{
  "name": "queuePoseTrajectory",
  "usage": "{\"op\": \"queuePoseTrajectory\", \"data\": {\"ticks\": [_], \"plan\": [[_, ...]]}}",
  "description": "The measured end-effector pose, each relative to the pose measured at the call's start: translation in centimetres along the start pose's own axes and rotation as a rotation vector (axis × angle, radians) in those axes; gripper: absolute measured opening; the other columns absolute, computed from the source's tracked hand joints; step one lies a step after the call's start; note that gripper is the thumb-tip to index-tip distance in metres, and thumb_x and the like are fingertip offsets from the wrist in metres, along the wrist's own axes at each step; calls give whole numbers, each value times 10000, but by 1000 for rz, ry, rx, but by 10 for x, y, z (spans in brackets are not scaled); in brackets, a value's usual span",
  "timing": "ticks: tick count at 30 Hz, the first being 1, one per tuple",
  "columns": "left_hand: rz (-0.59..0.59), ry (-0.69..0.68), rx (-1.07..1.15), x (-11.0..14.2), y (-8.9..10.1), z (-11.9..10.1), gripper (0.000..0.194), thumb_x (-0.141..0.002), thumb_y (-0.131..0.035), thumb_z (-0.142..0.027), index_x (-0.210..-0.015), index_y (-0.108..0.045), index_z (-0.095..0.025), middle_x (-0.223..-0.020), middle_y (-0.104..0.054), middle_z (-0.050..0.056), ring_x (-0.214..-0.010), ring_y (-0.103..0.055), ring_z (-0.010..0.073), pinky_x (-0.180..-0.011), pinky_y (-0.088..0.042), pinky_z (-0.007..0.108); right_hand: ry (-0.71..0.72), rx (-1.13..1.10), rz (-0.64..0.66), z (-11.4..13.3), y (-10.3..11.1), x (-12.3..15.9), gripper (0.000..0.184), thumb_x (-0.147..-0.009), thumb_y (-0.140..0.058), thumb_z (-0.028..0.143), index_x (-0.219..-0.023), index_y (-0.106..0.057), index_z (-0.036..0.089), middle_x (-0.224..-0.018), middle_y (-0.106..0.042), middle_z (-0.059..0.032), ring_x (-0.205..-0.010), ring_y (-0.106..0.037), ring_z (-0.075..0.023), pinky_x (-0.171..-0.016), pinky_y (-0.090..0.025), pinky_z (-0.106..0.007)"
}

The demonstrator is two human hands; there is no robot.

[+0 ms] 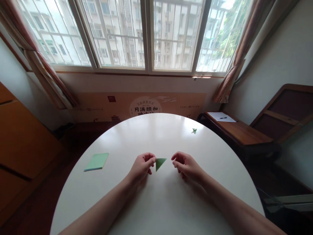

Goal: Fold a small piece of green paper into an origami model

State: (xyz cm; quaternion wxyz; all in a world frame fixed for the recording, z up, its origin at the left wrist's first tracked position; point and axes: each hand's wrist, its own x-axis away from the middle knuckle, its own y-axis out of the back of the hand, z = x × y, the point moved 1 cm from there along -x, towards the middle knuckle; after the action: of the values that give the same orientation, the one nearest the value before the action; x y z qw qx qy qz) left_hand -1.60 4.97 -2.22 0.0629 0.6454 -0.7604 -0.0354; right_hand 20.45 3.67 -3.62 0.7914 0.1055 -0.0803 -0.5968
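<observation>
From here I can see the left hand out over the middle of the round white tabletop, thumb and forefinger closed together on the folded green paper triangle. The pinch is at the paper's upper left corner; one point reaches across toward the right hand and another points down toward the near edge. Whether that lower point touches the tabletop, I can't tell.

The triangle sits in the space between the two hands, just off the left fingertips and short of the right ones. The right hand holds nothing: its fingers are curled, with the thumb and forefinger slightly apart, facing the paper without touching it.

Over near the left edge lies a stack of square paper, light green on top, well apart from the left hand. Toward the far right edge there's a small green folded-paper figure, beyond the right hand and well apart from it; it's too small to make out its folds.

Past the right edge of the tabletop, a wooden bench carries a white sheet with a dark pen lying on it. The window stands beyond the far edge.
</observation>
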Motion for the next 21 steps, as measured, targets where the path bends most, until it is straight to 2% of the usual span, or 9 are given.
{"op": "queuePoseTrajectory", "data": {"ticks": [2, 6, 13, 21], "plan": [[-39, -11, 8, 2, -1, -2, 269, -709, -666, -413, -726, -613, -150, -618, -532, -16, -527, -503, 117, -405, -431, 201, 20, -16, -9, -1, -5, -3, 270, -836, -580, 416, -966, -592, 179, -699, -550, 30, -545, -574, -141, -362, -475, -224], [-117, -46, -12, 6, -3, -4, 267, -719, -657, -415, -741, -612, -153, -585, -541, -29, -460, -493, 102, -414, -434, 212, 49, 4, -53, -1, -10, -5, 324, -840, -589, 455, -993, -627, 172, -721, -590, 5, -561, -601, -155, -361, -442, -216], [-214, -82, -55, 8, -6, -8, 232, -728, -653, -387, -730, -602, -161, -530, -558, -33, -428, -515, 110, -428, -412, 216, 132, 182, -112, 5, -12, -3, 141, -825, -618, 284, -875, -698, 180, -726, -675, -20, -618, -590, -152, -618, -471, -274], [-244, -49, -79, 7, -10, -9, 228, -751, -656, -374, -718, -597, -156, -498, -557, -32, -420, -505, 115, -438, -416, 226, 130, 305, -123, 6, -12, 0, 161, -835, -590, 232, -880, -744, 221, -802, -745, -23, -638, -613, -165, -641, -426, -277]]}}
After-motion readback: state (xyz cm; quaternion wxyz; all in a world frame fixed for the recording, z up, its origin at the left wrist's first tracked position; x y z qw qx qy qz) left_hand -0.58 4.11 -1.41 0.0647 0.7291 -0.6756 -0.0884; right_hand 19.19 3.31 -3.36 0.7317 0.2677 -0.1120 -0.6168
